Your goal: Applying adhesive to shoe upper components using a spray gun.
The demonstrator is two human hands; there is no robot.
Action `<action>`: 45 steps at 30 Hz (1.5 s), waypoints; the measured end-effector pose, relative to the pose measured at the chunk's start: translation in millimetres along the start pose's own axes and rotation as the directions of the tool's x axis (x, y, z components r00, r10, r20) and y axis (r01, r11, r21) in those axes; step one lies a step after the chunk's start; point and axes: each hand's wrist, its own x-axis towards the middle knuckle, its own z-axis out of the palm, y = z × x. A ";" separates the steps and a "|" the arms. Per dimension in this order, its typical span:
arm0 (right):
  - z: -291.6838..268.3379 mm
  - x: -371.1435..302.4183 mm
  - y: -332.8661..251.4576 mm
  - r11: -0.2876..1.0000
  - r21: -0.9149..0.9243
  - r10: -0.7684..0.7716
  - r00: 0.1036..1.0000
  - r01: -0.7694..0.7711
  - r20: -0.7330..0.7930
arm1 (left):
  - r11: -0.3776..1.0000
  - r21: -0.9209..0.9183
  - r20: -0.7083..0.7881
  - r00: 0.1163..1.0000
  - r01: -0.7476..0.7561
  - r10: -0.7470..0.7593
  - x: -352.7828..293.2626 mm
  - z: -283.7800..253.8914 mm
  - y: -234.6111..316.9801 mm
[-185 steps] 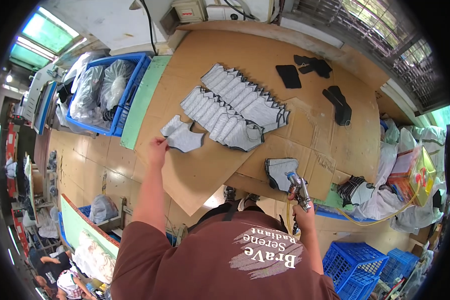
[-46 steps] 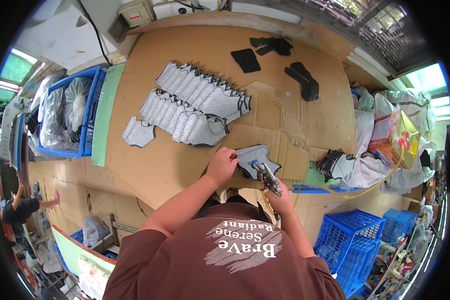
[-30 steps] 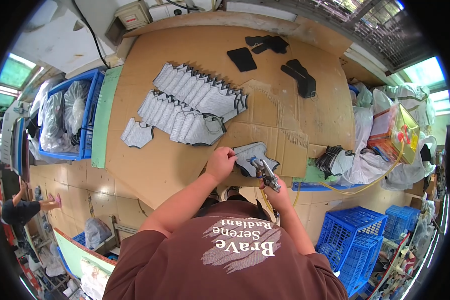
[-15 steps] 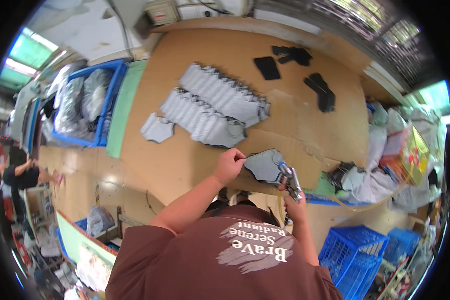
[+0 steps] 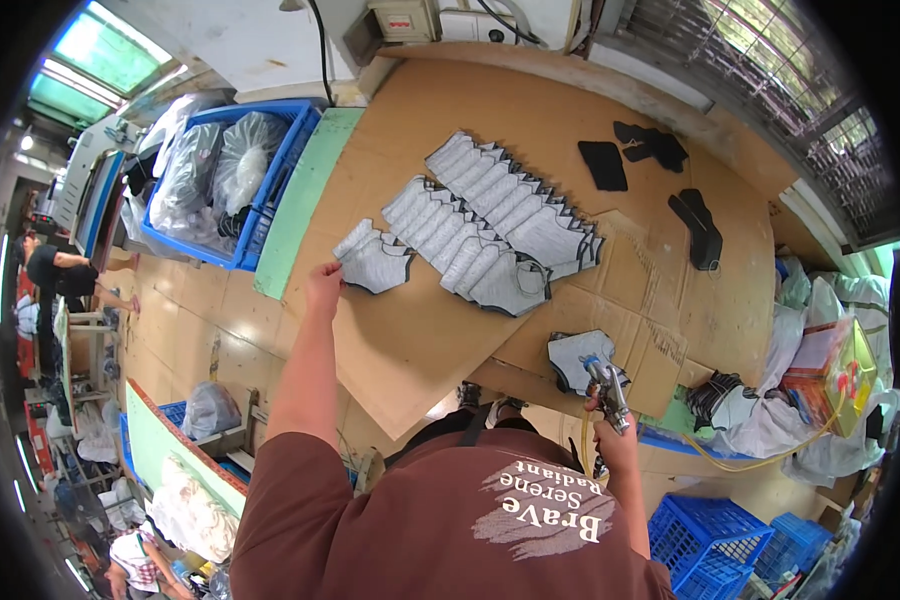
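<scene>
Standing at a cardboard-covered worktable (image 5: 395, 360), a person had both arms spread apart. At far left, a blue plastic crate (image 5: 273, 190) held bagged goods clear of the cardboard. The left hand (image 5: 323, 284) had its fingers drawn narrow at the near left edge of a small overlapped group of grey fabric pieces (image 5: 378, 262); whether they pinched one or merely touched it could not be told. Just right of this group, longer overlapped rows of like pieces (image 5: 510, 225) lay grey face up, staggered presumably so that each dark edge stayed exposed. Nearer the person, a single grey cut piece (image 5: 572, 352) lay apart, probably to give working room. Over its near edge the right hand (image 5: 615, 437), fingers wrapped around the grip, held a metal spray gun (image 5: 608, 395), nozzle toward the piece. Black cut pieces (image 5: 698, 230) lay toward the far right, well apart from the grey rows. At far right, a yellow hose (image 5: 740, 465) ran to a red-and-yellow container (image 5: 820, 365).
</scene>
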 end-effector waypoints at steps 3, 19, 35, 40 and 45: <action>-0.1 3.0 3.7 0.996 -0.072 -0.056 0.998 0.056 0.015 | 0.986 0.161 -0.057 0.997 -0.048 0.058 12.0 2.4 -9.5; 3.8 -1.3 -0.3 0.987 -0.086 -0.132 0.991 0.134 0.026 | 0.872 0.422 -0.168 0.924 -0.248 0.345 -1.8 14.8 -5.6; 12.4 11.6 15.8 0.989 -0.050 -0.137 0.989 0.140 0.060 | 0.918 -0.053 0.692 0.649 -0.392 0.317 -204.1 200.0 43.8; 6.4 11.5 17.2 0.987 0.031 -0.154 0.988 0.155 -0.027 | 0.920 -0.053 0.712 0.631 -0.388 0.307 -215.1 209.0 51.9; 2.1 6.7 -0.3 0.992 0.040 -0.115 0.989 0.120 -0.093 | 0.907 -0.043 0.662 0.667 -0.420 0.341 -215.7 209.4 53.3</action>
